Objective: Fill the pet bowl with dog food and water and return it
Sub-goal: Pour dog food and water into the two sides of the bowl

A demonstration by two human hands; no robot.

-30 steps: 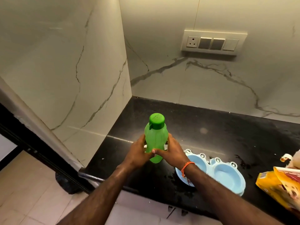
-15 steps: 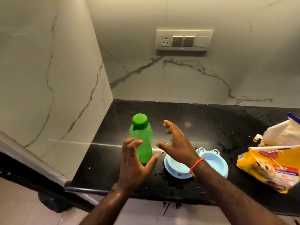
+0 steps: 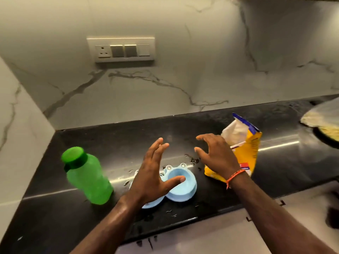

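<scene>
A light blue double pet bowl [image 3: 180, 187] lies on the black counter [image 3: 128, 140], partly hidden under my left hand. My left hand [image 3: 154, 176] hovers over its left half with fingers spread, holding nothing. My right hand [image 3: 216, 154], an orange thread on its wrist, is open above the counter between the bowl and a yellow dog food bag [image 3: 244, 149]. The bag stands upright with its top open. A green water bottle [image 3: 86, 175] with its green cap on stands at the left, apart from both hands.
Water drops speckle the counter around the bowl. A marble wall closes the left side and back, with a switch panel [image 3: 122, 50] on the back wall. A plastic-covered plate [image 3: 322, 123] sits at the far right. The counter's front edge runs just below my wrists.
Both hands let go of the green bottle and moved right, over the bowl and towards the bag. The view swung right, so the bottle now stands at the left.
</scene>
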